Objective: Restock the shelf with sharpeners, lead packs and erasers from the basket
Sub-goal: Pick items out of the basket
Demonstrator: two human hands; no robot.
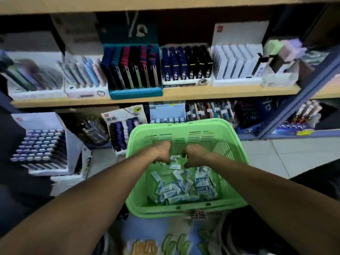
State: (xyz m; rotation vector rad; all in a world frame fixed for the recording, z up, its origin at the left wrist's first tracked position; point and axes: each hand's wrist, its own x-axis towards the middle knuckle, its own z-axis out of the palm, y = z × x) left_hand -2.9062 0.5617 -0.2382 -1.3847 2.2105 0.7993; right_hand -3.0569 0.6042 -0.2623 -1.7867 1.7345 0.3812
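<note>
Head cam here, and the biggest thing I've got is the wooden shelf (184,94) running across the top, loaded with display boxes, including a teal box (135,70) of dark packs around the middle. Below that sits the green basket (237,162), right in front of me, with a loose pile of small white-and-blue packets (176,188) on its floor. Can't read them through the blur, so I won't call them erasers or leads. Both hands are down inside the basket, near each other. The left hand (161,152) and right hand (195,156) have fingers curled down into the top of the pile, and both seem to be pinching packets, though the blur makes me unsure.
</note>
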